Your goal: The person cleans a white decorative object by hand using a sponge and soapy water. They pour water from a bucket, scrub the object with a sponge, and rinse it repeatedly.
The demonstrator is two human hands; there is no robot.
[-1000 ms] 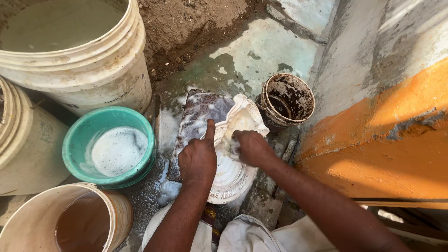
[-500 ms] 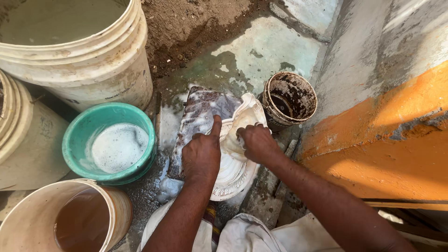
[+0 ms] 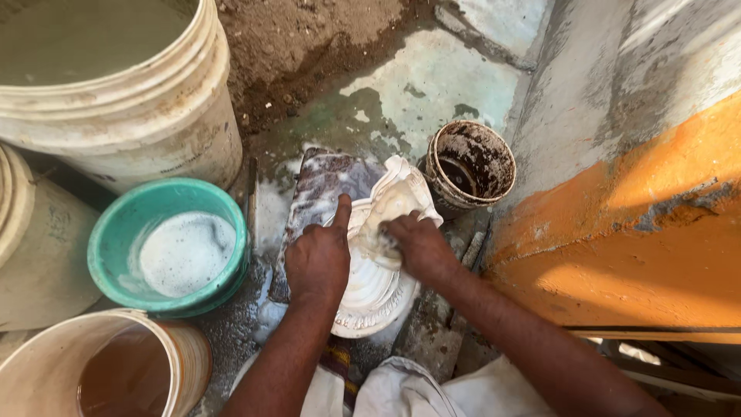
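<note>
A white moulded plaster piece (image 3: 378, 289) with ribbed, shell-like relief lies on a wet, soapy stone slab (image 3: 324, 185) on the ground. My left hand (image 3: 318, 259) rests on the piece's left side, pressing it down, with the index finger stretched forward. My right hand (image 3: 413, 243) is closed on a small scrubbing wad held against the upper middle of the piece; the wad is mostly hidden under the fingers.
A teal basin (image 3: 166, 247) of foamy water stands at left. A big white bucket (image 3: 116, 100) of murky water is at upper left, another bucket (image 3: 100, 371) of brownish water at lower left. A dirty small can (image 3: 469, 164) sits by the orange-and-grey wall (image 3: 641, 193).
Both hands have shifted slightly forward along the white piece, the right hand rubbing toward its upper part. The left index finger now points straight ahead.
</note>
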